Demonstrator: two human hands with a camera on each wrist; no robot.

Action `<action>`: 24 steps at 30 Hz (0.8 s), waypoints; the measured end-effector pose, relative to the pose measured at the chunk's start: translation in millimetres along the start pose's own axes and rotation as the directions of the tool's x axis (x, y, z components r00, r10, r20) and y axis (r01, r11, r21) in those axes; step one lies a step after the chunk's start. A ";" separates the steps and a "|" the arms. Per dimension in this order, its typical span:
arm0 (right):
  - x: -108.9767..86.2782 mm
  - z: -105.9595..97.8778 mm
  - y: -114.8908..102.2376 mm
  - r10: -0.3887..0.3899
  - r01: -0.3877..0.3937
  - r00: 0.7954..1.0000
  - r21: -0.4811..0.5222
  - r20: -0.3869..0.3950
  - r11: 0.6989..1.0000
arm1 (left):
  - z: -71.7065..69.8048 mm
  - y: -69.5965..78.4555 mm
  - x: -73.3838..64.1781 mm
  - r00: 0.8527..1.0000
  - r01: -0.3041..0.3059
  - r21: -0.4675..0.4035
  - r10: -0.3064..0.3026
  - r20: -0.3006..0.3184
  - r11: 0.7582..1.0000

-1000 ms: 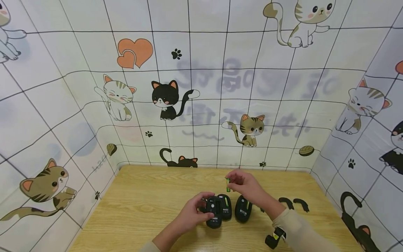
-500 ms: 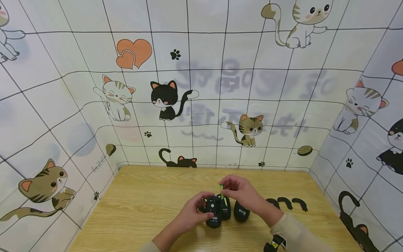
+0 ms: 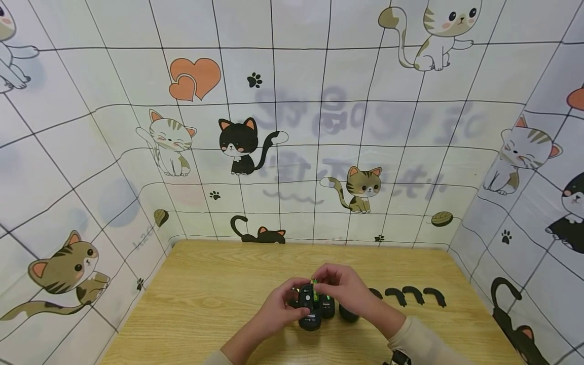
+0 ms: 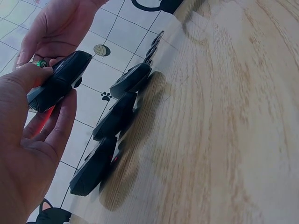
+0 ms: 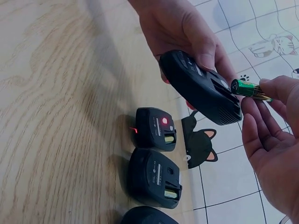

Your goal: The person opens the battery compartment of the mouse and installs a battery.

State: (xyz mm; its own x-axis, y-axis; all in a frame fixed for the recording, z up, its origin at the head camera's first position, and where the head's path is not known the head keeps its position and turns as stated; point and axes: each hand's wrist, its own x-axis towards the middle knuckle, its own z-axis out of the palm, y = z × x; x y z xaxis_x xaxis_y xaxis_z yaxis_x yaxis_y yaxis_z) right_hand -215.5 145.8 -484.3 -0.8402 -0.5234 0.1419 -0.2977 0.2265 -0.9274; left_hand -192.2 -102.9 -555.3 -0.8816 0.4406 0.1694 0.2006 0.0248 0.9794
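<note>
My left hand [image 3: 278, 308] grips a black computer mouse [image 3: 309, 315] raised off the table, its underside facing up. In the right wrist view that mouse [image 5: 198, 86] has an uncovered battery slot. Between thumb and fingertips my right hand [image 3: 347, 290] pinches a green battery [image 5: 246, 89], its end right at the slot's edge. Seen from the left wrist, the held mouse [image 4: 60, 79] is tilted, with the battery [image 4: 41, 63] partly hidden behind the left thumb.
More mice lie underside up in a row, including one with a red glow [image 5: 156, 129] and another [image 5: 154, 177], both showing batteries in their slots. Several curved black covers [image 3: 412, 294] lie to the right on the wooden table [image 3: 205, 284]. A cat-patterned sheet [image 3: 296, 152] encloses the back.
My right hand has moved left and down, bringing the battery from above the neighbouring mice to the slot of the held mouse. The left hand has stayed still with its mouse.
</note>
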 end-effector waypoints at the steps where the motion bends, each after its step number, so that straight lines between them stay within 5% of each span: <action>1: -0.3 0.9 -0.5 0.008 -0.008 1.000 -0.002 -0.001 1.000 | -0.1 0.1 0.0 1.000 0.000 0.001 0.000 -0.001 1.000; 10: -1.6 4.0 -0.8 0.009 -0.009 1.000 -0.020 -0.009 1.000 | -0.4 2.4 -0.4 1.000 -0.008 0.011 0.008 -0.002 1.000; 24: -3.1 7.7 6.5 -0.038 0.026 0.998 -0.208 -0.056 0.978 | 1.3 3.3 -0.8 1.000 -0.002 0.000 0.002 -0.007 1.000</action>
State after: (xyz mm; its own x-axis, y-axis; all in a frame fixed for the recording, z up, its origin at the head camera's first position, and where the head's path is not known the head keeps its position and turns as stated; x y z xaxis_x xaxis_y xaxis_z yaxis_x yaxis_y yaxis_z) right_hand -211.4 142.6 -493.5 -0.8522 -0.4849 0.1966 -0.4073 0.3788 -0.8310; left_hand -190.3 -102.1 -552.3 -0.8843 0.4342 0.1717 0.2018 0.0239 0.9791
